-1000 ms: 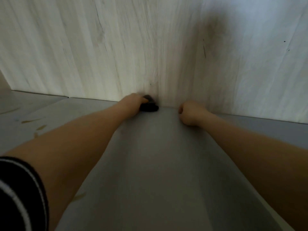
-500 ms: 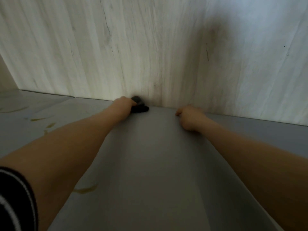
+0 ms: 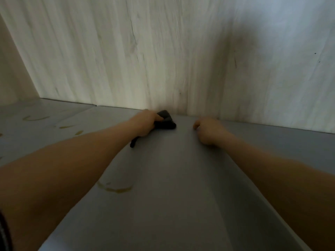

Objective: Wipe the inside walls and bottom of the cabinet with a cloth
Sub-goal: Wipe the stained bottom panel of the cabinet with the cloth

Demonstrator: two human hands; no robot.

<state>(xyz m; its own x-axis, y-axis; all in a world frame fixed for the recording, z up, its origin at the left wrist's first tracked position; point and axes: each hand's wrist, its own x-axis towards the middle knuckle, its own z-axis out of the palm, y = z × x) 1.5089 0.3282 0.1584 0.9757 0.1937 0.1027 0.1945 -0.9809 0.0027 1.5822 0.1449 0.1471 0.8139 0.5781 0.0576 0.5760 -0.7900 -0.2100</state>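
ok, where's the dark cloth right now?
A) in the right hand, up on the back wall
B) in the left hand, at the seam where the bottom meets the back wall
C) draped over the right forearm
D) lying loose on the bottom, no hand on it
B: the left hand grips the dark cloth on the cabinet bottom, right at the back wall; the right hand holds nothing.

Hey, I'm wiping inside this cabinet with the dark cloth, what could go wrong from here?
The left hand grips the cloth bunched small at the back wall, so each pass likely covers little and may skip patches. The yellowish stains on the grey cabinet bottom lie under the forearm, easy to miss or smear. The right hand rests on the bottom and may leave marks.
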